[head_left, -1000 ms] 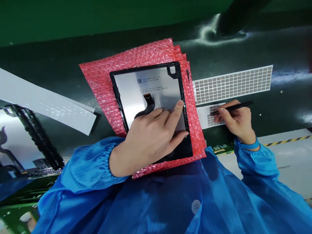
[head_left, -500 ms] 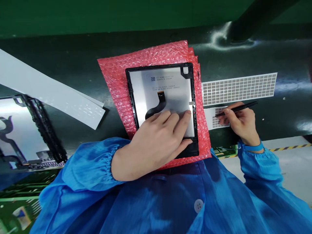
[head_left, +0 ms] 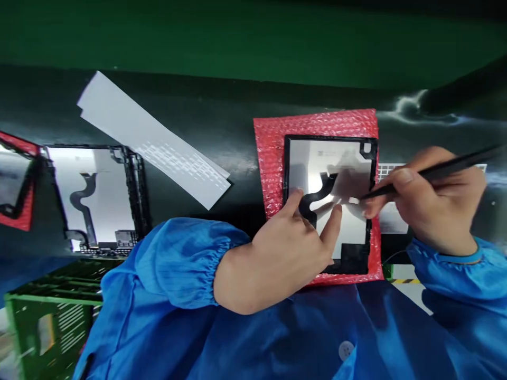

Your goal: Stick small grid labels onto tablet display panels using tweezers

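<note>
A tablet screen assembly (head_left: 352, 232) with a silver back, black frame and dark ribbon cable (head_left: 322, 192) lies on red bubble wrap (head_left: 317, 124). My left hand (head_left: 285, 250) rests over its lower left part, fingers apart, index and thumb stretched across the silver back. In my right hand (head_left: 435, 203) black tweezers (head_left: 455, 166) are pinched, their tip pointing left above the panel's right side. A small pale piece (head_left: 354, 200) shows at the tip; whether it is gripped or lies on the panel I cannot tell. Behind that hand lies a white sticker sheet (head_left: 390, 171) with a grid, partly hidden.
White strips (head_left: 154, 140) lie slanted on the dark table. Further left are a second screen assembly (head_left: 106, 195) and another framed panel (head_left: 11, 179) on red wrap. A green crate (head_left: 51, 322) stands below the table's left edge.
My right hand has moved from the small grid sheet to over the panel with the tweezers. My left hand's fingers have spread on the panel. The view has shifted left.
</note>
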Motion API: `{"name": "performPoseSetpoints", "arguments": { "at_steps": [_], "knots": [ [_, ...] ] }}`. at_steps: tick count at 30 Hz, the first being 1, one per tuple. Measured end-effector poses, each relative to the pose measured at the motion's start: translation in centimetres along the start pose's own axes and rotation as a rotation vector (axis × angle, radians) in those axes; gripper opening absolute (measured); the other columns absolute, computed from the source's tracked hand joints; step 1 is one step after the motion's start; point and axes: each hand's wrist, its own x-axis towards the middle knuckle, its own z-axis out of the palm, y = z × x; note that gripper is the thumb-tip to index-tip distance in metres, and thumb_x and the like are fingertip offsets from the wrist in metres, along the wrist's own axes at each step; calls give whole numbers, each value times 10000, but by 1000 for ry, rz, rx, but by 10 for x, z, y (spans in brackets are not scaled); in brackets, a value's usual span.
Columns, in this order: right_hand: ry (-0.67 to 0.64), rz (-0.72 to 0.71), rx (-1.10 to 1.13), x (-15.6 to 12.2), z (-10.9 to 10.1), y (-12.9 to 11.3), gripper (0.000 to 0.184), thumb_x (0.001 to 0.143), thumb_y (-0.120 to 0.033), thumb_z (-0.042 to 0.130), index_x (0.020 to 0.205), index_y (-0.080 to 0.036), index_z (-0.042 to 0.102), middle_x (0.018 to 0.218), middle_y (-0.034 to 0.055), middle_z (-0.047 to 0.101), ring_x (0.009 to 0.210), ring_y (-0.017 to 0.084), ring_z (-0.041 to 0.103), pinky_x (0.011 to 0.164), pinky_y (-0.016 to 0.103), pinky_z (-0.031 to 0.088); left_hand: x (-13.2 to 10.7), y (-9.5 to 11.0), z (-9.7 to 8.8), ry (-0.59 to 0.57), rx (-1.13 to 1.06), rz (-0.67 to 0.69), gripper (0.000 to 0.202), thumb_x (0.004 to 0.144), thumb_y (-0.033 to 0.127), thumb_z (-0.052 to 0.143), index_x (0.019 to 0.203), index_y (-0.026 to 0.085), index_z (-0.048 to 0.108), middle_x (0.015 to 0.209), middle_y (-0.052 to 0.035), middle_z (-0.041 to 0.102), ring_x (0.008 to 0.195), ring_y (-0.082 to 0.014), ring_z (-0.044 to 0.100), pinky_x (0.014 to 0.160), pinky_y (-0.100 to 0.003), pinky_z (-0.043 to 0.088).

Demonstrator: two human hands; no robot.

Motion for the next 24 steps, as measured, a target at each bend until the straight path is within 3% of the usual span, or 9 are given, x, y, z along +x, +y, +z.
{"name": "performPoseSetpoints", "arguments": {
  "at_steps": [5, 8, 17, 24],
  "knots": [
    [-164, 31, -63, 25, 67, -6, 165, 917, -324, 788, 830, -231, 685, 704, 7, 786, 575, 190, 774, 498, 271, 665, -2, -2, 8, 17, -48, -74, 578, 953, 227, 624, 1446, -70, 570, 666, -90, 737, 563, -230, 692, 1061, -505, 511],
    [-233, 57, -67, 33, 86, -5, 183, 921, -362, 781, 813, -250, 686, 674, -4, 770, 554, 181, 763, 472, 261, 654, -3, 1, 14, 49, -68, -67, 567, 919, 182, 627, 1423, -75, 590, 653, -89, 733, 576, -234, 702, 1074, -520, 518],
    [-152, 83, -163, 27, 84, -2, 182, 940, -327, 768, 823, -232, 666, 684, -20, 781, 612, 156, 785, 552, 216, 664, -4, 8, 18, 110, -101, -90, 606, 825, 59, 562, 1419, -45, 621, 591, -55, 694, 538, -207, 677, 1108, -547, 515],
    [-182, 95, -196, 28, 84, -3, 181, 934, -343, 775, 825, -235, 679, 693, -24, 786, 615, 153, 787, 548, 205, 668, -3, 8, 17, 113, -92, -115, 607, 826, 59, 561, 1422, -37, 624, 705, -121, 753, 735, -272, 769, 1077, -503, 543]
  ]
}}
